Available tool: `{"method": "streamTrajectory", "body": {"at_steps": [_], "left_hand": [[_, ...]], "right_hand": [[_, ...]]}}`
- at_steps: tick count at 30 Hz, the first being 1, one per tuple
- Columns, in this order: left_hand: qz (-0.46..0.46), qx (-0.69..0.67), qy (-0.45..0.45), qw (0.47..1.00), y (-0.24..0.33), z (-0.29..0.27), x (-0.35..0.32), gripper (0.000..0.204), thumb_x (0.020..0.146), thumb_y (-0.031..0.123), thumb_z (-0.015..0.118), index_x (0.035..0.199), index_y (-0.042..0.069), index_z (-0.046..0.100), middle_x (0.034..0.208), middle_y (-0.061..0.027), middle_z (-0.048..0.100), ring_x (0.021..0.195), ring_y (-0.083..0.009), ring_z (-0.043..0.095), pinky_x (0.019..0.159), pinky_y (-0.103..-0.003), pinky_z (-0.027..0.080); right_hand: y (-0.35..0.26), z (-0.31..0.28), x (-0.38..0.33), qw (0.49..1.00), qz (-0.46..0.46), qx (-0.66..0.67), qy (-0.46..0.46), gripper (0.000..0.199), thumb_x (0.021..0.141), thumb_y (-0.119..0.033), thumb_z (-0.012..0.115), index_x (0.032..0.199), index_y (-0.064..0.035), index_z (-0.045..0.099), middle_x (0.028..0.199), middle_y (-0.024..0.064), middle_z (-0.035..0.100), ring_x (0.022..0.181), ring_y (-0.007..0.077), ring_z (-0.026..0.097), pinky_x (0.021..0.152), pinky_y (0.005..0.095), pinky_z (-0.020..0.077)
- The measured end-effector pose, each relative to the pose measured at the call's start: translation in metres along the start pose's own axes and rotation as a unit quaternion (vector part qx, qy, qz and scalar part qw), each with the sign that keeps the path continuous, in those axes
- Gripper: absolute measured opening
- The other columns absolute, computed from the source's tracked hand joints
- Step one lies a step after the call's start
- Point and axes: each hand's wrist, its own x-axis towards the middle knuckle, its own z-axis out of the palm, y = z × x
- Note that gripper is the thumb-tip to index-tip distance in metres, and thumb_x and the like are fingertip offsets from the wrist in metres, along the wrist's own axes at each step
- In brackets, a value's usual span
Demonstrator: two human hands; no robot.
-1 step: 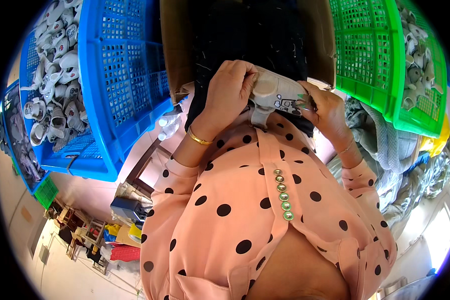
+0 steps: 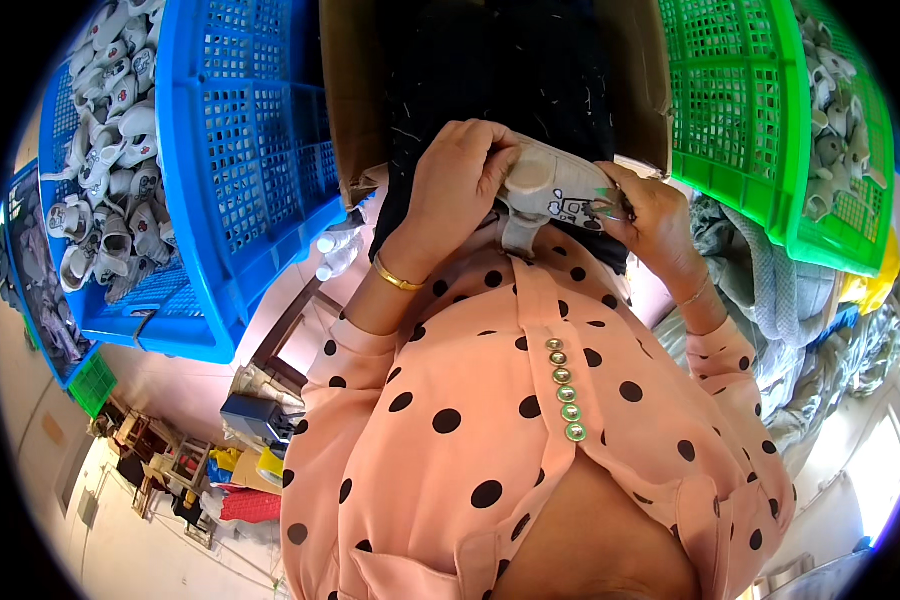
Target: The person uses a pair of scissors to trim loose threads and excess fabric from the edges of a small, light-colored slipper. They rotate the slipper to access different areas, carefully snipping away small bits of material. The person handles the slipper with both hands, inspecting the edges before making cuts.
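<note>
Overhead, blue crate [image 2: 240,160], green crate [image 2: 740,110], cardboard box [image 2: 355,100].

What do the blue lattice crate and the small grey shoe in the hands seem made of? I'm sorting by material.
Blue lattice crate: looks like moulded hard plastic, judging by its even grid of holes and slight gloss. Small grey shoe, held by the left hand and right hand: seems soft matte fabric or faux leather; it is hard to tell which.

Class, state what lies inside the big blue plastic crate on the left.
The blue plastic crate holds heaped small grey-and-white shoes; whatever lies beneath the heap is covered.
</note>
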Motion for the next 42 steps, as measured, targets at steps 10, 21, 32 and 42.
{"method": "streamTrajectory", "body": {"at_steps": [10,21,32,42], "left_hand": [[0.064,0.106,-0.004,0.992,-0.002,0.004,0.005,0.016,0.082,0.01,0.069,0.097,0.006,0.073,0.09,-0.0073,0.068,0.085,-0.025,0.063,0.074,-0.034,0.052],[0.086,0.179,0.046,0.979,-0.007,0.019,0.006,0.006,0.079,0.009,0.067,0.084,0.01,0.066,0.083,-0.0027,0.065,0.083,-0.022,0.061,0.069,-0.033,0.052],[0.099,0.183,0.052,0.977,-0.009,0.022,0.005,0.007,0.083,0.007,0.066,0.09,0.006,0.062,0.086,-0.0061,0.065,0.082,-0.026,0.062,0.069,-0.035,0.052],[0.039,0.12,0.062,0.99,-0.009,0.021,0.001,0.006,0.09,0.007,0.061,0.094,0.005,0.058,0.091,-0.0082,0.066,0.082,-0.0244,0.065,0.069,-0.032,0.052]], "right_hand": [[0.007,-0.014,0.008,0.996,-0.009,0.059,-0.065,0.052,0.081,-0.039,0.072,0.117,-0.0045,0.06,0.069,0.0076,0.06,0.063,0.0249,0.061,0.057,0.0324,0.0488],[0.012,-0.019,0.084,0.978,0.001,-0.05,-0.203,0.048,0.095,-0.046,0.052,0.078,-0.0025,0.063,0.065,0.0156,0.061,0.064,0.0356,0.061,0.058,0.0428,0.0483],[0.013,-0.005,0.102,0.953,-0.101,-0.129,-0.255,0.048,0.093,-0.044,0.056,0.071,-0.0033,0.067,0.062,0.0156,0.059,0.063,0.0339,0.06,0.06,0.0423,0.0483],[0.012,0.003,0.094,0.972,-0.046,-0.095,-0.209,0.047,0.092,-0.043,0.057,0.07,-0.0036,0.066,0.062,0.0153,0.06,0.061,0.0345,0.06,0.058,0.042,0.0485]]}}
